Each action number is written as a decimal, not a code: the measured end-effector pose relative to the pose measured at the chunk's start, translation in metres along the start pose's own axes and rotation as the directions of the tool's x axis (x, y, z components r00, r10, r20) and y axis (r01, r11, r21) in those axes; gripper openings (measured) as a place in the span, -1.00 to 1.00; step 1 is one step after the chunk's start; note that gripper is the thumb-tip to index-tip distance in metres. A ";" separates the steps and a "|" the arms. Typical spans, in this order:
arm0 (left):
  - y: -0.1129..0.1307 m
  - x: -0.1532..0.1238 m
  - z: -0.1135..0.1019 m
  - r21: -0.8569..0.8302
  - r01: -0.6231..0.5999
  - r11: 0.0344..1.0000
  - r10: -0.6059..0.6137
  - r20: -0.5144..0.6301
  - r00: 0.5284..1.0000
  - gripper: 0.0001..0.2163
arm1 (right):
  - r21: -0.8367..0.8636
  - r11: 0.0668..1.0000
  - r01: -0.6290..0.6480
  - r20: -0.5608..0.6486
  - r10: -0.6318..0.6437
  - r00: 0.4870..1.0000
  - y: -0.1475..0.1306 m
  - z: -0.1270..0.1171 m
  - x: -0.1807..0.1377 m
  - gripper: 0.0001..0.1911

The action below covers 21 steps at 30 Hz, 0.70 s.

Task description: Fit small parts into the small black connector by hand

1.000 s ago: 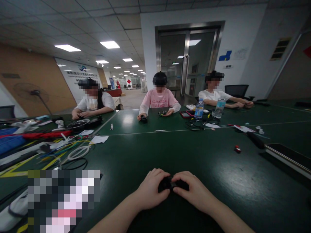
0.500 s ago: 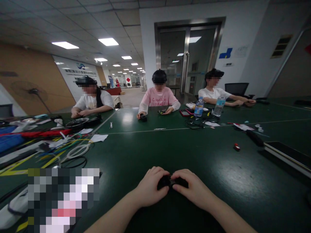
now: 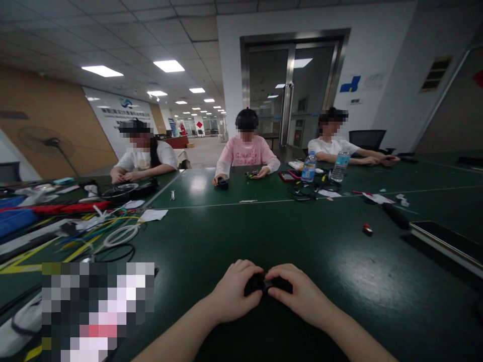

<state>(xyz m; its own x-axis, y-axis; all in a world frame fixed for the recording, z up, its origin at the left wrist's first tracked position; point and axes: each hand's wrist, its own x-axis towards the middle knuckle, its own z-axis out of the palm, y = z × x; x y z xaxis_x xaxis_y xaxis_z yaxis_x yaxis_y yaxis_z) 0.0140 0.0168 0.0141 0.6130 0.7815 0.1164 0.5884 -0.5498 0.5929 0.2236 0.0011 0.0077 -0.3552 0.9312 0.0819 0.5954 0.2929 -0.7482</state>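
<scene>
Low over the dark green table [image 3: 211,231], my left hand [image 3: 236,289] and my right hand [image 3: 300,294] come together from either side. Between them is a small black object [image 3: 267,284], gripped by the thumb and fingers of each hand. The fingers cover much of it, and its kind is too dark to make out. A small red-and-dark item [image 3: 367,230] lies apart, beyond my right hand.
White cables [image 3: 121,235] and other clutter fill the left side. A flat, dark-topped slab [image 3: 449,244] lies at right. Across the table sit three people, near bottles [image 3: 308,168], black cords [image 3: 302,190] and a small metal wrench-like piece [image 3: 172,195].
Both hands keep the same hold on the black object. Across the table, the hands of the person at right have shifted slightly.
</scene>
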 end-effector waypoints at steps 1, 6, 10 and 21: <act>0.000 0.000 0.000 -0.003 0.000 1.000 0.000 0.000 1.000 -0.67 | 0.002 1.000 0.001 -0.002 -0.001 1.000 0.000 0.000 0.000 -0.77; 0.001 0.000 0.000 0.000 0.000 1.000 0.000 -0.001 1.000 -0.68 | -0.007 1.000 0.003 -0.008 -0.003 1.000 0.000 0.001 0.000 -0.76; 0.001 0.001 0.000 0.004 0.010 1.000 -0.010 0.004 1.000 -0.67 | -0.019 1.000 -0.015 0.004 0.015 1.000 -0.003 0.000 0.000 -0.77; 0.002 0.002 -0.001 0.010 -0.001 1.000 0.001 0.002 1.000 -0.67 | 0.008 1.000 0.008 -0.010 -0.008 1.000 0.000 0.001 0.001 -0.78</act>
<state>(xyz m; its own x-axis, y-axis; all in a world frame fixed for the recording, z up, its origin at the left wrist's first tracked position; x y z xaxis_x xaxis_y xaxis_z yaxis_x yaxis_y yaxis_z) 0.0157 0.0171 0.0163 0.6146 0.7803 0.1158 0.5926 -0.5537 0.5850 0.2225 0.0018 0.0070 -0.3526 0.9310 0.0944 0.5867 0.2985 -0.7528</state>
